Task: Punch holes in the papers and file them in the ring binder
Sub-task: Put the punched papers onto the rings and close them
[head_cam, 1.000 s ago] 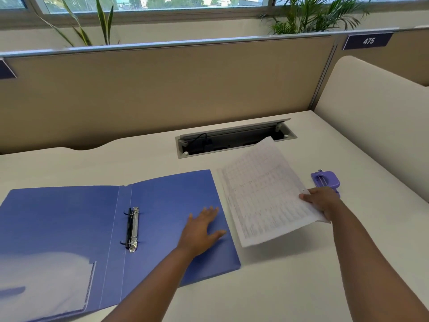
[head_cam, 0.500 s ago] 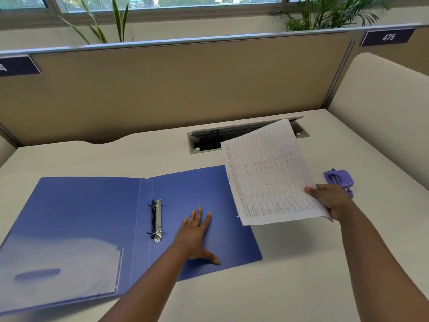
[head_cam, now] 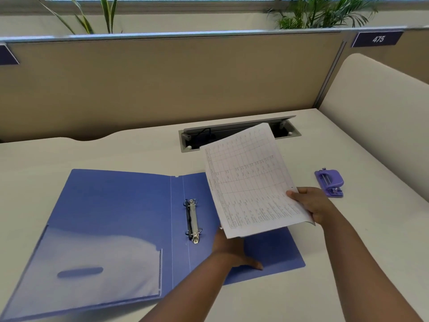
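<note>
A blue ring binder (head_cam: pixel 120 212) lies open flat on the white desk, its metal ring mechanism (head_cam: pixel 193 220) along the spine. My left hand (head_cam: pixel 232 249) rests flat on the binder's right cover, fingers partly hidden under the paper. My right hand (head_cam: pixel 312 205) grips the right edge of the printed papers (head_cam: pixel 250 180), holding them tilted above the binder's right side. A purple hole punch (head_cam: pixel 329 182) sits on the desk to the right of my right hand.
A clear plastic pocket (head_cam: pixel 92 263) covers the binder's left inside cover. An open cable tray (head_cam: pixel 236 133) is set into the desk behind the papers. Beige partition panels stand at the back and on the right.
My right hand has lifted the papers and carried them left, over the binder's right cover. My left hand stays pressed on that cover, its fingers now under the sheet.
</note>
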The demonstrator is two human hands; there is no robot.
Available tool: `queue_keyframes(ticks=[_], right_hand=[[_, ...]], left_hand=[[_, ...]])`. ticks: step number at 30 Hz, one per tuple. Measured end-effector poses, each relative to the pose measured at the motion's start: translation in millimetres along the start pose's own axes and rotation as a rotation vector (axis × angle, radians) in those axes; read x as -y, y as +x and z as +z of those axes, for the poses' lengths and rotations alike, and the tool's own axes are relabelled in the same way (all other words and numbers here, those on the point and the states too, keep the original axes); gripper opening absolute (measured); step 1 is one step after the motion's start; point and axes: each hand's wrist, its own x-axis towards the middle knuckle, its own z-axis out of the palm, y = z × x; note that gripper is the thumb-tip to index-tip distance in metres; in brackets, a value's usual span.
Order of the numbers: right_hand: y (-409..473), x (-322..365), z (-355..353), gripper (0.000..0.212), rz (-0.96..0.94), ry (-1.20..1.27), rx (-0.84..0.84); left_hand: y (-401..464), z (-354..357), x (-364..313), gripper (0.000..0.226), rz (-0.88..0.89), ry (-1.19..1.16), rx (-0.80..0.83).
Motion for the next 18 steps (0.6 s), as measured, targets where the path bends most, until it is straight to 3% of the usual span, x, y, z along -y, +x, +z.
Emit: queue_keyframes(ticks=[2, 5, 6, 8, 10, 12, 14, 17, 18], right_hand=[[-0.9, -1.4, 5.7, 0.028, 0.002, 0.019, 0.011], [-5.4, -2.9, 18.5, 0.024, -0.002, 0.063, 0.041], [-7.9, -2.9, 23.9, 0.022, -0.005, 0.085, 0.056], [-13.5, -1.3, 35.8, 0.020, -0.011, 0.132, 0.084], [-17.6, 0.8, 49.6, 0.021, -0.022, 0.154, 0.109], [-22.1, 2.8, 64.4, 0.023, -0.036, 0.167, 0.127], [-26.8, 3.8, 79.2, 0.021, -0.052, 0.169, 0.134], [-32.6, 3.4, 98.2, 0.018, -0.069, 0.154, 0.139], [-34.0, 3.3, 103.5, 0.018, -0.071, 0.161, 0.146]], left_hand=[[0.1, 0.2, 0.9, 0.112, 0.008, -0.090, 0.028], [-8.3, -10.8, 15.8, 0.079, -0.019, -0.505, 0.072], [-13.7, -18.0, 23.3, 0.060, -0.014, -0.638, 0.025], [-26.7, -36.3, 37.0, 0.023, -0.057, -0.822, -0.234], [-36.5, -53.6, 60.7, 0.037, -0.111, -1.116, -0.287], [-39.4, -70.9, 79.8, 0.035, -0.187, -1.505, -0.274], [-44.2, -85.8, 96.1, 0.028, -0.150, -1.598, -0.308], [-50.3, -102.6, 121.2, 0.075, -0.102, -1.770, -0.319], [-53.9, -107.7, 126.3, 0.082, -0.094, -1.764, -0.299]])
